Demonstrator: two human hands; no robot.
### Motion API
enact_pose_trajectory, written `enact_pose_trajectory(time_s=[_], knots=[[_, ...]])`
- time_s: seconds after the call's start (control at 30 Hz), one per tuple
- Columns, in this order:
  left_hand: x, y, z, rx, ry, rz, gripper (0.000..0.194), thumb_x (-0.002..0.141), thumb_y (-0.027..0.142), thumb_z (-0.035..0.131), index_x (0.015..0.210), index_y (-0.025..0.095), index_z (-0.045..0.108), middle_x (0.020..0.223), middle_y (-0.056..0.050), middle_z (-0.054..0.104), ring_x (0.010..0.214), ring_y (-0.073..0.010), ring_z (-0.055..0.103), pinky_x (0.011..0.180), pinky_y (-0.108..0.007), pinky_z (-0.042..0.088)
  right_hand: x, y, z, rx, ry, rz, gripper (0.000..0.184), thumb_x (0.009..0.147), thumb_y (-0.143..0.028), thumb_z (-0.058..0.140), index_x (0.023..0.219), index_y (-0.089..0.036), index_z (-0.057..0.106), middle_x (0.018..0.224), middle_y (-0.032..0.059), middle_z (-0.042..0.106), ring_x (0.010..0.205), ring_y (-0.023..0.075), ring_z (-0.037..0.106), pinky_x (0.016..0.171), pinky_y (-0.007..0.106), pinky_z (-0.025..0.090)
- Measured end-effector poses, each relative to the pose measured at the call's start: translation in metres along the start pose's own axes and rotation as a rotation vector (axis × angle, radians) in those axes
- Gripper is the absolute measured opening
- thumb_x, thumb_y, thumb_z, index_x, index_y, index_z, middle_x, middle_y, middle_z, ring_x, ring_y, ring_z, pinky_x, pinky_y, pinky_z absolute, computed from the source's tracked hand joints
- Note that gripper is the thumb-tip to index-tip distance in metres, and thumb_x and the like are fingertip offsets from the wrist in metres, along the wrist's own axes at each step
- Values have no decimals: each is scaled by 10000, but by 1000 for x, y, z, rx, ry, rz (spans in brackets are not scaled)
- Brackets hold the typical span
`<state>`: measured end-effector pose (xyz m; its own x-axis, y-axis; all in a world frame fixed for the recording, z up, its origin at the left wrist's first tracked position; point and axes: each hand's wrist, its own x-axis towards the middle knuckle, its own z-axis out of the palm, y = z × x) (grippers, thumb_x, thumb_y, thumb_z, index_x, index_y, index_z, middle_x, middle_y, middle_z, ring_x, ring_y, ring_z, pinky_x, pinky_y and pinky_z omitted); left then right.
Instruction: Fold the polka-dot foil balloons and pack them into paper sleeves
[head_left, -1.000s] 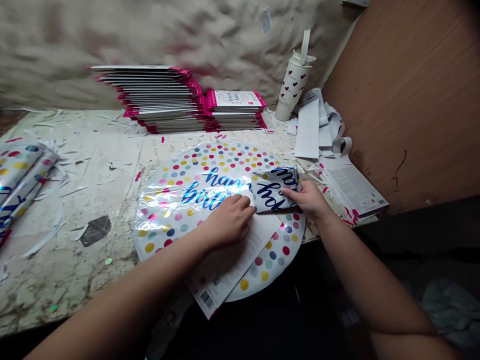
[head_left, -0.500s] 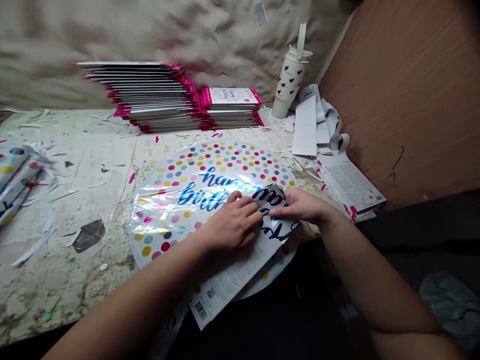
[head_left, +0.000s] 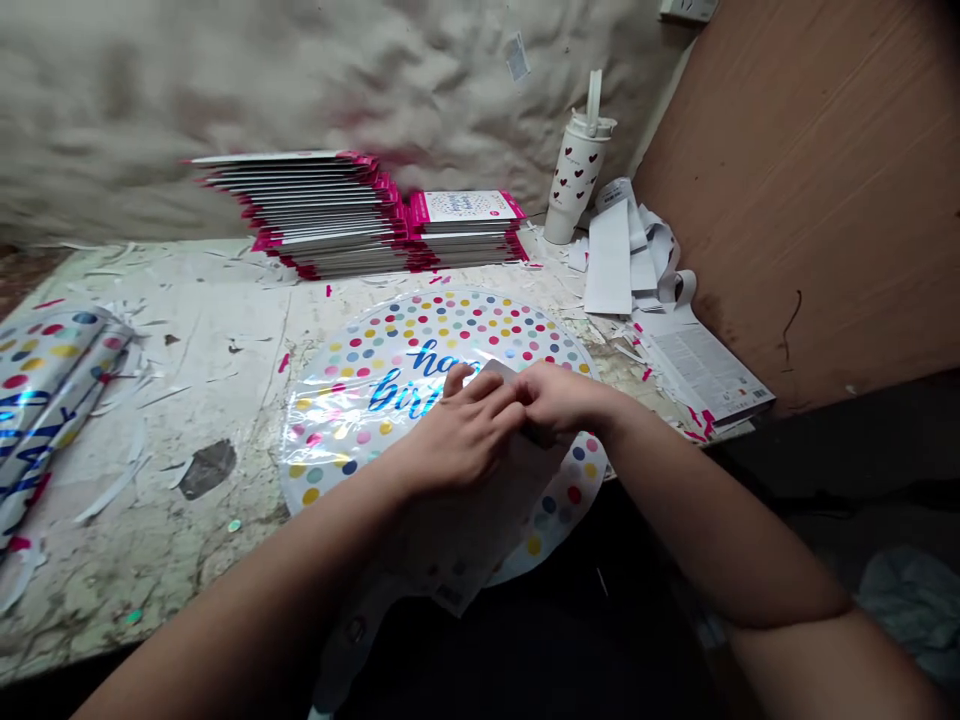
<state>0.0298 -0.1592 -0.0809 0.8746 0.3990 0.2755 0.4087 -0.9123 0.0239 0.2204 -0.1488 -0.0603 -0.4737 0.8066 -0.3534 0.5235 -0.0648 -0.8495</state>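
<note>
A round, flat foil balloon (head_left: 341, 372) with coloured dots and blue "happy birthday" lettering lies on the table in front of me. Over its lower part slants a pale printed card packet (head_left: 491, 530), dim and blurred, its barcode end toward me. My left hand (head_left: 469, 425) curls over the packet's upper part, fingers bent and close together. Against its fingertips, my right hand (head_left: 559, 402) is closed at the packet's upper end, where it gripped a folded foil balloon half a second ago. That foil is now mostly hidden by my hands.
Pink-edged card packets stand in a tall stack (head_left: 330, 220) and a lower one (head_left: 469, 230) at the back. Beside them are a white tumbler (head_left: 576, 180) and paper strips (head_left: 611, 255). Another printed packet (head_left: 709, 370) lies right; folded foil balloons (head_left: 56, 390) lie left. Scraps litter the table.
My right hand has moved in and left, up against my left hand. The lettered foil that stuck out at the packet's end is no longer visible. The view has shifted slightly left.
</note>
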Motion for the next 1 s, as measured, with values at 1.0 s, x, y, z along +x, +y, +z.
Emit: enact_pose_trajectory(time_s=[1.0], knots=[[-51,17,-23,-1613,339,-1002,201,730,295,650,632,131,588,497,10,555,458,-89,514,439,-185,403,-5,-3,12,214,565,-325,297,856,-389,489,664,-179,571,603,-6,562,540,121,513,522,256,421]])
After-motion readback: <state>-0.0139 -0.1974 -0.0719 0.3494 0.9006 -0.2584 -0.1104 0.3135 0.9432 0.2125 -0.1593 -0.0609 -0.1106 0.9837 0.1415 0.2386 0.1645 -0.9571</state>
